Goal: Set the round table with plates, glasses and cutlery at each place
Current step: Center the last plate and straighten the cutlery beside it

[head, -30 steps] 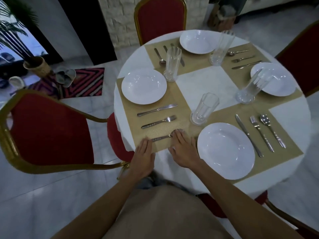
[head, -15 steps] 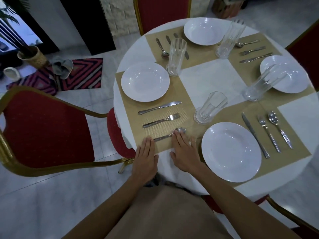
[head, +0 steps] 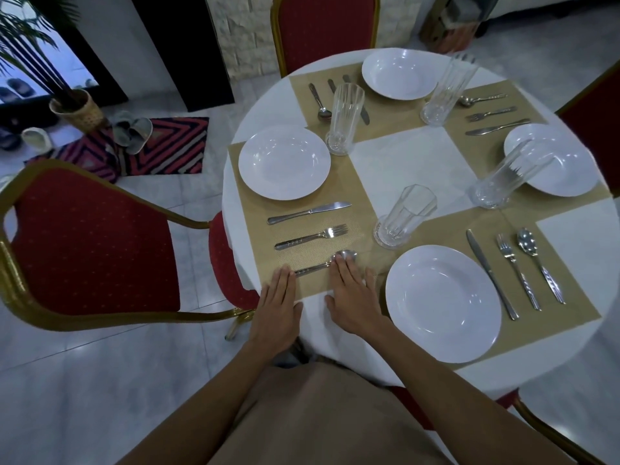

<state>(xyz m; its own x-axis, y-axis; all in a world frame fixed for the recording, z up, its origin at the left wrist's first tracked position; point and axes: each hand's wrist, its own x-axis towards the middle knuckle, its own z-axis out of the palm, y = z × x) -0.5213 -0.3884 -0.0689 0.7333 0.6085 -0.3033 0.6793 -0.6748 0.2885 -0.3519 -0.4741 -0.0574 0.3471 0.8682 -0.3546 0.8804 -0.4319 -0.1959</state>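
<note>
We see the spoon (head: 313,268) only in part. The fingertips of the right grip (head: 352,297) cover the near side of its bowl. Its handle end runs up against the left grip (head: 276,307), and we cannot tell whether they touch. At the far place a tall glass (head: 345,119) hides the tines of the fork (head: 331,84) and the middle of the knife (head: 365,115). The far chair (head: 323,28) is cut by the top edge, the right chair (head: 592,129) by the right edge. Our arms and body hide the near rim of the surface (head: 412,162).
</note>
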